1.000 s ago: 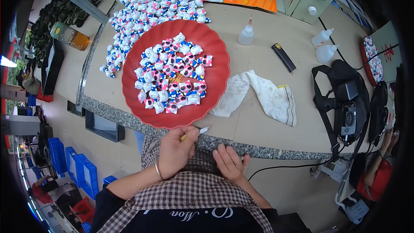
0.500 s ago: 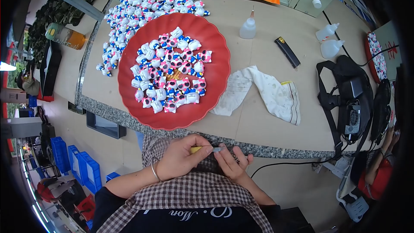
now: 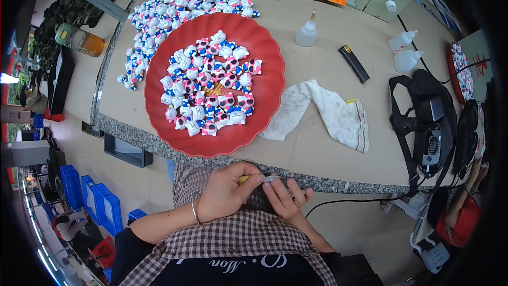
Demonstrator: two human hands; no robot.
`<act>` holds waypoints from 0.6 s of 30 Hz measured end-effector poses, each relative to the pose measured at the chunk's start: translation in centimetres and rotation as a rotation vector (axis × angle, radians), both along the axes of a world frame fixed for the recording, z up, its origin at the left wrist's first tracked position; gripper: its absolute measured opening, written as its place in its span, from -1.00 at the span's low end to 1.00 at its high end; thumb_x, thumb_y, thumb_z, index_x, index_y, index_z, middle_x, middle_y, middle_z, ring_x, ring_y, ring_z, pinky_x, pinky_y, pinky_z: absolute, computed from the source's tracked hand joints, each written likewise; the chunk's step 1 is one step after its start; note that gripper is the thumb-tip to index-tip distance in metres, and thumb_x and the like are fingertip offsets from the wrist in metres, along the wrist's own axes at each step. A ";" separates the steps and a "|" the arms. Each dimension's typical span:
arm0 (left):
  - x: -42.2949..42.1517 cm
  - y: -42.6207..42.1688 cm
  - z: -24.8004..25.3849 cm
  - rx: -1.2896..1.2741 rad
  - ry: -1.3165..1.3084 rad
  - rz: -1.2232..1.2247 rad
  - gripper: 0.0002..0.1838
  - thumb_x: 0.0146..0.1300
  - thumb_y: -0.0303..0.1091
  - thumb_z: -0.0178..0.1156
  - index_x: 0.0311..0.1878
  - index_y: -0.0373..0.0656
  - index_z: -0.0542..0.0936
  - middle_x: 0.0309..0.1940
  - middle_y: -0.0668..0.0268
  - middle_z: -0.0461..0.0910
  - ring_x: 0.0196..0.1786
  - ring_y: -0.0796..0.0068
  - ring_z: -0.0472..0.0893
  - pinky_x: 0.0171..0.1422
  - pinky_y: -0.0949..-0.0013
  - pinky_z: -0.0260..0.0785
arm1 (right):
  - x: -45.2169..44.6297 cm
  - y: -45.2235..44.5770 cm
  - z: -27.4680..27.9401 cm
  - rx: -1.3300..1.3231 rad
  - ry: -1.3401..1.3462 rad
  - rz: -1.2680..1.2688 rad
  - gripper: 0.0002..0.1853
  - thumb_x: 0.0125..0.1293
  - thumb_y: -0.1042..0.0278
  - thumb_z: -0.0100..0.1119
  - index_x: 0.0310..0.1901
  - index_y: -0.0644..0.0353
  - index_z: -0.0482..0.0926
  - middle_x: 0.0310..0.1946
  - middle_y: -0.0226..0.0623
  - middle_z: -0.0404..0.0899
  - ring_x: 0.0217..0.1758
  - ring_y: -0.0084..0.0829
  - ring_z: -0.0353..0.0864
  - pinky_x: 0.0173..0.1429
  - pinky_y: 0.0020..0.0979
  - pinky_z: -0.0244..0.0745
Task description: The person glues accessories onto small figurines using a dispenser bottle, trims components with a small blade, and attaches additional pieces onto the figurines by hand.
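Note:
My left hand [image 3: 227, 190], with a bangle at the wrist, is closed around a small knife [image 3: 270, 178] with a yellow handle and a short grey blade. The blade points right and meets the fingertips of my right hand [image 3: 286, 201]. Those fingers are stretched out and apart, with no object visible in them. Both hands are in front of the checked apron [image 3: 227, 238], just below the table edge. Beyond them, a red scalloped plate [image 3: 264, 122] bears many small white, pink and blue cat figures [image 3: 228, 99], several wearing dark glasses.
More figures [image 3: 180, 0] are heaped behind the plate. A stained white cloth [image 3: 336, 122], a dropper bottle [image 3: 307, 33] and a black lighter-like object [image 3: 353, 63] lie to the right. Further right are two squeeze bottles [image 3: 406, 59] and a black bag [image 3: 428, 122]. A person [image 3: 463, 214] sits at far right.
The view has shifted slightly. The knife still lies against my right fingertips, and both hands keep nearly the same pose.

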State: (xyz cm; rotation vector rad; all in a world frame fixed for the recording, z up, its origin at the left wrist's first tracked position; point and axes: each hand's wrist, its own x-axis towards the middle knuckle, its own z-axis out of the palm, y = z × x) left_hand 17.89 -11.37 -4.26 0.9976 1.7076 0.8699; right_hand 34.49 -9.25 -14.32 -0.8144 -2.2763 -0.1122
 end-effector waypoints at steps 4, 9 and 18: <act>0.2 -0.1 -0.3 0.035 0.009 0.016 -0.85 0.22 -0.37 0.14 -0.29 -0.27 0.51 -0.65 0.46 0.46 -0.67 0.79 0.38 -0.64 0.65 0.20 | 0.1 0.0 0.0 -0.004 -0.010 0.006 -0.78 0.14 0.21 0.15 -0.14 -0.23 0.58 -0.01 -0.66 0.51 0.25 -0.45 0.19 0.42 -0.14 -0.37; 0.4 -0.4 -0.4 0.008 -0.073 0.057 -0.86 0.23 -0.39 0.13 -0.29 -0.28 0.50 -0.65 0.45 0.45 -0.67 0.80 0.36 -0.64 0.65 0.20 | 0.3 0.0 -0.3 -0.005 0.004 0.020 -0.77 0.17 0.22 0.09 -0.12 -0.21 0.59 0.00 -0.65 0.51 0.24 -0.45 0.20 0.42 -0.16 -0.39; 0.8 -0.6 -0.4 -0.092 -0.304 0.211 -0.83 0.23 -0.34 0.14 -0.26 -0.26 0.52 -0.65 0.48 0.43 -0.66 0.79 0.37 -0.61 0.65 0.20 | 0.3 -0.1 -0.4 -0.033 0.009 0.029 -0.77 0.22 0.22 0.00 -0.13 -0.20 0.60 0.01 -0.68 0.51 0.23 -0.46 0.19 0.42 -0.18 -0.45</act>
